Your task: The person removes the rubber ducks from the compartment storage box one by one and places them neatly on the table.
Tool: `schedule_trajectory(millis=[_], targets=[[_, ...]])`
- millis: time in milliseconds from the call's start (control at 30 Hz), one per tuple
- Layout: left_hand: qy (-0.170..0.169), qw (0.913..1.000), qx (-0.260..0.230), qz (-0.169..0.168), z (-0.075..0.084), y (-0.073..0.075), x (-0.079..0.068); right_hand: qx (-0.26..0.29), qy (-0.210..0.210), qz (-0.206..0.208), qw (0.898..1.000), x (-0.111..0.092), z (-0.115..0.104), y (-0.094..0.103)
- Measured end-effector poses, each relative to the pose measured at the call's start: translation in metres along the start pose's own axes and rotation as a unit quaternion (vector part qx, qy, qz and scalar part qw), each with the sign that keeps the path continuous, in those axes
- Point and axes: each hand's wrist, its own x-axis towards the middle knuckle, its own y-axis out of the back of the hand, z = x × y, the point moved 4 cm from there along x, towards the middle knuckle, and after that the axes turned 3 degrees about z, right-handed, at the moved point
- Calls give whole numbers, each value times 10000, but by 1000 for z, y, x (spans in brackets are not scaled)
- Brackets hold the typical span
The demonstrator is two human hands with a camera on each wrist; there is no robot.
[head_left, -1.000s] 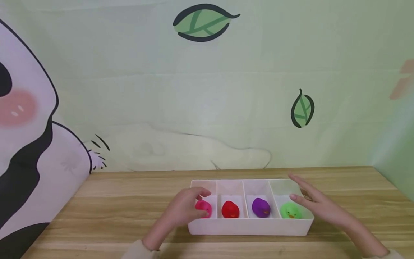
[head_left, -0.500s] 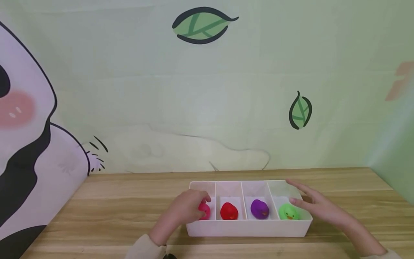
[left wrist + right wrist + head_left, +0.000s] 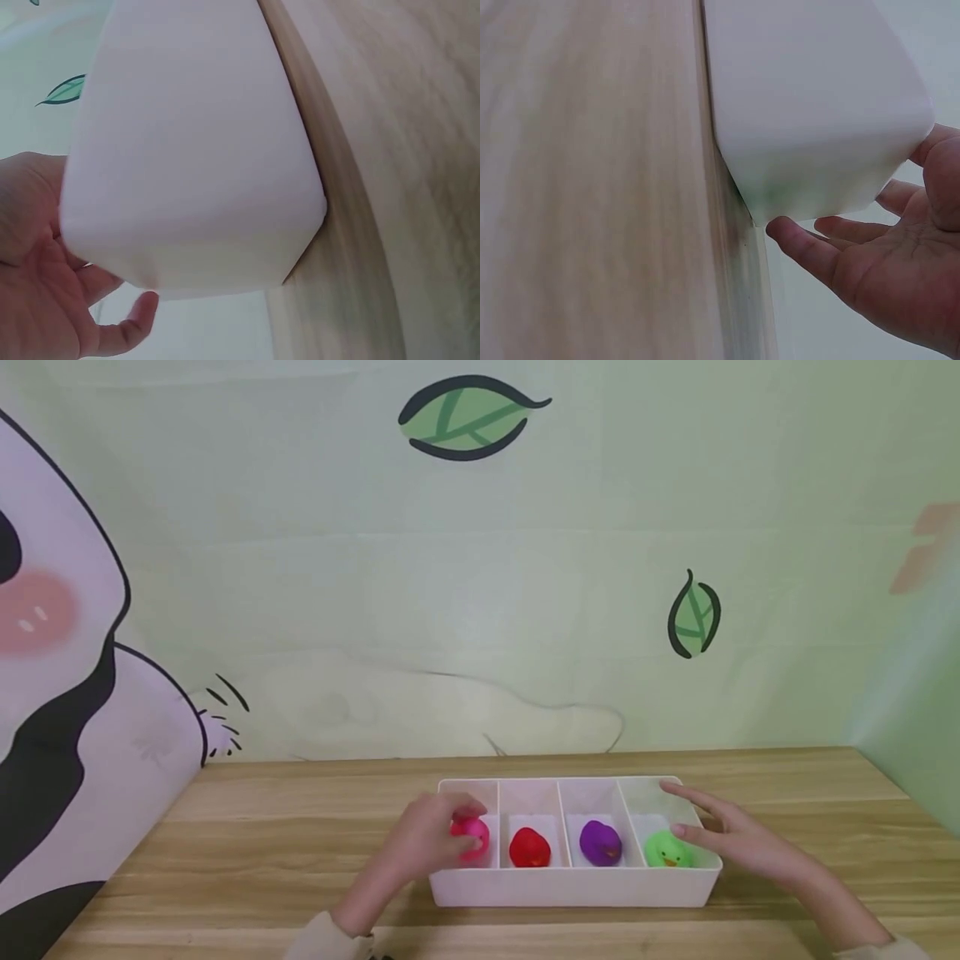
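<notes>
A white four-compartment box stands on the wooden table. My left hand reaches over its left end and holds a pink toy duck between thumb and fingers, partly hidden by them. In the left wrist view, that grip is behind the box wall, with the left hand's little finger outside it. A red toy duck, a purple one and a light green one each sit in a compartment. With fingers spread, my right hand rests at the box's right end, near the green duck.
The wood-grain table extends on both sides of the box. Behind it hangs a pale green backdrop printed with leaves and a panda. A beige sleeve covers my left forearm.
My left hand dipped into the left compartment, then rose slightly, and the pink duck now appears a little higher. My right hand stays at the box's right end.
</notes>
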Motion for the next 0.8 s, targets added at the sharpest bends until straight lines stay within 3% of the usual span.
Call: schedule_trajectory(millis=[267,633,800], targets=[[-341,9964,-414,654,0,11,-3,-44,-7,-26,10000,2,2,0],[326,9881,-983,1140,-11,28,-4,-47,154,8,9999,1,3,-2],[369,9803,-1186,1533,-19,43,-2,-98,205,-2,9997,1,2,1]])
